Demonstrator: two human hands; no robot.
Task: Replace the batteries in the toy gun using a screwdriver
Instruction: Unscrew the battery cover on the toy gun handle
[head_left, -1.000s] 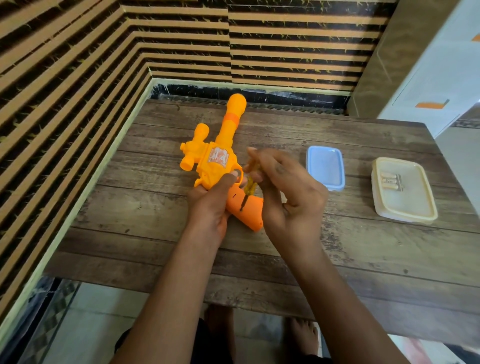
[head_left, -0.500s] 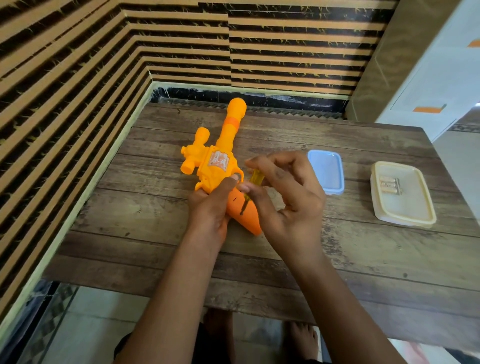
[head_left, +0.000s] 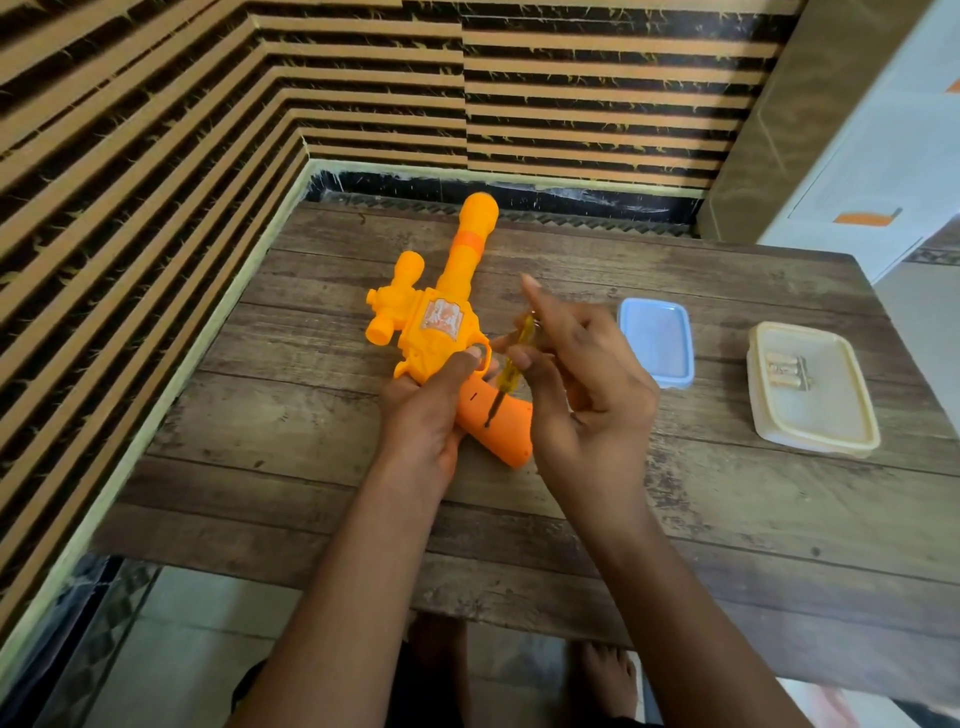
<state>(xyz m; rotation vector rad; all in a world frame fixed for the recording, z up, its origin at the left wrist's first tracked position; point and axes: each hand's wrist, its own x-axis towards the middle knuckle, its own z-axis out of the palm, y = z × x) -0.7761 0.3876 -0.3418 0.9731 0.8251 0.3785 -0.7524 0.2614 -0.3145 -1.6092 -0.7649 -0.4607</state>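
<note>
An orange toy gun (head_left: 441, 332) lies on the wooden table (head_left: 727, 519), barrel pointing away from me and grip toward me. My left hand (head_left: 426, 410) clasps it at the trigger guard, thumb on top. My right hand (head_left: 582, 384) pinches a small screwdriver (head_left: 511, 364) with a clear yellow handle between thumb and fingers; the other fingers are spread. The dark tip stands on the orange grip (head_left: 498, 426). Batteries (head_left: 787, 370) lie in a cream tray (head_left: 831, 436) at the right.
A shallow blue container (head_left: 657, 340) sits just right of my right hand. The table stands in a corner of striped walls at the left and back. A white cabinet (head_left: 883, 156) is at the far right. My bare feet show under the near edge.
My right hand has shifted its fingers along the screwdriver handle, opening out more, while the tip stays on the grip. The left hand keeps its hold on the gun.
</note>
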